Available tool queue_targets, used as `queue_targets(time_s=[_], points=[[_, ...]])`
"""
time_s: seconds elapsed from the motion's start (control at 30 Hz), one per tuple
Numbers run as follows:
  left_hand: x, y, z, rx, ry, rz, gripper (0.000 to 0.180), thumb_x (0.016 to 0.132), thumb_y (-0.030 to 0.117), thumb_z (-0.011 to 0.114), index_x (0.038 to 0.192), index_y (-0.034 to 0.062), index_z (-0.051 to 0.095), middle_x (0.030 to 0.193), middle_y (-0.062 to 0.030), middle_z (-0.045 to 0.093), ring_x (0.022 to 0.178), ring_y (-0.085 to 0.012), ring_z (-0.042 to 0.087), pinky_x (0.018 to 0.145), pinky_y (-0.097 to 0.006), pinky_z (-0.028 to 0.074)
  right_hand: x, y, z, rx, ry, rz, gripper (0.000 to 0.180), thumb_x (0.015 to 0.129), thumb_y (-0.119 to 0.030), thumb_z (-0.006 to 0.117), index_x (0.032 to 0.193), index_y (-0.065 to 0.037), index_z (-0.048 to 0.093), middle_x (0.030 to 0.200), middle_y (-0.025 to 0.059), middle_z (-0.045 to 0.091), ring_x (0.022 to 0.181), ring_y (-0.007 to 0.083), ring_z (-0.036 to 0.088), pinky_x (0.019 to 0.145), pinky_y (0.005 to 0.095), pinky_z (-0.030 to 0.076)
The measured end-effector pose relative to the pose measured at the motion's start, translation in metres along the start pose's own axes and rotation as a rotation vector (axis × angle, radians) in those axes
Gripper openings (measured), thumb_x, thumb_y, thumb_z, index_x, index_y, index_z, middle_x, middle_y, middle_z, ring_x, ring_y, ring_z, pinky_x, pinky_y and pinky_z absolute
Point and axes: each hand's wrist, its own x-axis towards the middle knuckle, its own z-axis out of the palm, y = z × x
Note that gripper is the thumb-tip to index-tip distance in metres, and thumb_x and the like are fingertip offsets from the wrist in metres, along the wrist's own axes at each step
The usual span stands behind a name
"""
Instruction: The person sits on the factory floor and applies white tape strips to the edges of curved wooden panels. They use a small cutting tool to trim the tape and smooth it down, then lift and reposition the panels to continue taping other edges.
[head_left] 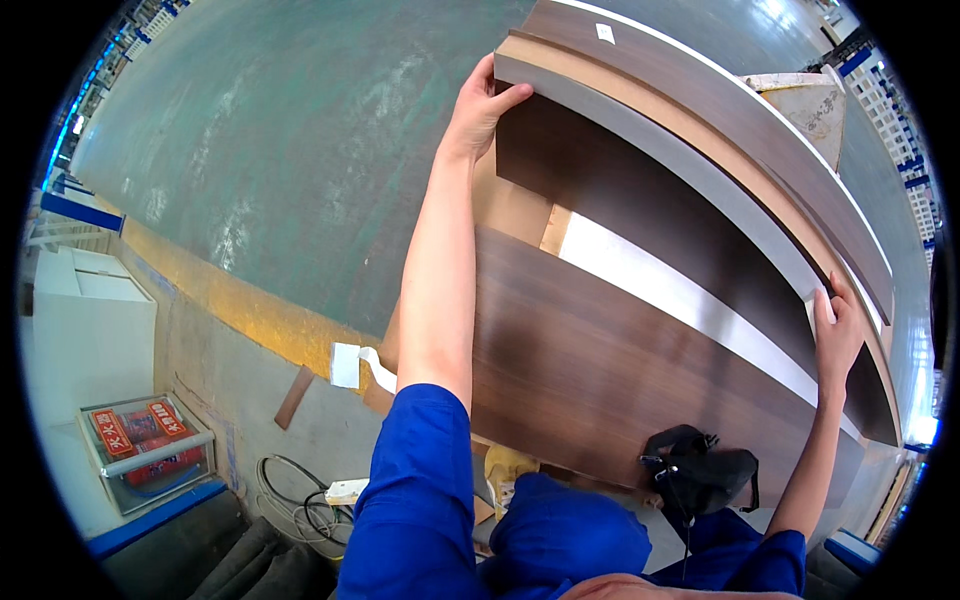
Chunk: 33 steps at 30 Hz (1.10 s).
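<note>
Both hands, left hand (481, 106) and right hand (836, 337), on a dark wood panel (640, 200).

The board (640, 200) is dark wood-grain laminate, smooth and faintly glossy, with a matt grey edge band.

A small white rectangular label (604, 33) sits on the dark brown top board, up and to the right of the left-hand fingers (500, 95). Far below-left of them, red packages with yellow patches (140, 430) lie in a clear-fronted box (150, 455) on the floor.
</note>
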Motion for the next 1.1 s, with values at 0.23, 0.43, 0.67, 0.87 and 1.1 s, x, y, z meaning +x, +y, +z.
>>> queue_targets(time_s=[0.23, 0.43, 0.67, 0.87, 1.1], points=[[0.000, 0.008, 0.010, -0.020, 0.053, 0.014, 0.049, 0.073, 0.009, 0.078, 0.117, 0.0008, 0.058, 0.106, -0.0043, 0.062, 0.098, -0.0127, 0.057, 0.090, -0.027, 0.044, 0.001, 0.000, 0.000, -0.007, 0.001, -0.009, 0.038, 0.087, -0.024, 0.063, 0.063, 0.004, 0.054, 0.120, 0.0083, 0.063, 0.102, 0.0224, 0.062, 0.086, 0.0284, 0.046], [0.004, 0.004, 0.009, -0.046, 0.090, 0.038, 0.042, 0.074, 0.010, 0.077, 0.111, 0.0004, 0.061, 0.099, -0.0032, 0.064, 0.088, -0.0106, 0.058, 0.082, -0.024, 0.045, 0.002, -0.002, -0.001, 0.008, -0.001, -0.004, 0.039, 0.086, -0.024, 0.062, 0.062, 0.005, 0.053, 0.120, 0.0084, 0.063, 0.102, 0.0224, 0.063, 0.085, 0.0284, 0.046], [0.007, -0.003, 0.008, -0.120, 0.131, 0.028, 0.035, 0.078, 0.017, 0.076, 0.107, -0.0001, 0.064, 0.095, -0.0016, 0.064, 0.085, -0.0087, 0.056, 0.079, -0.022, 0.044, 0.002, -0.003, -0.003, 0.012, -0.013, 0.000, 0.038, 0.087, -0.024, 0.062, 0.063, 0.005, 0.055, 0.120, 0.0083, 0.063, 0.103, 0.0223, 0.062, 0.086, 0.0289, 0.046], [0.010, -0.006, 0.006, -0.147, 0.164, 0.031, 0.037, 0.079, 0.023, 0.076, 0.105, -0.0003, 0.065, 0.094, -0.0018, 0.064, 0.086, -0.0092, 0.056, 0.078, -0.023, 0.043, 0.001, 0.001, 0.000, -0.004, 0.017, -0.023, 0.038, 0.087, -0.024, 0.062, 0.062, 0.004, 0.054, 0.120, 0.0078, 0.063, 0.104, 0.0221, 0.062, 0.087, 0.0293, 0.046], [0.017, -0.015, 0.002, -0.123, 0.244, 0.049, 0.047, 0.081, 0.042, 0.071, 0.102, 0.0005, 0.066, 0.096, -0.0032, 0.064, 0.091, -0.0115, 0.055, 0.084, -0.025, 0.041, 0.001, 0.002, 0.001, 0.012, 0.010, 0.000, 0.038, 0.087, -0.024, 0.062, 0.062, 0.004, 0.054, 0.121, 0.0078, 0.062, 0.105, 0.0223, 0.062, 0.088, 0.0297, 0.045]])
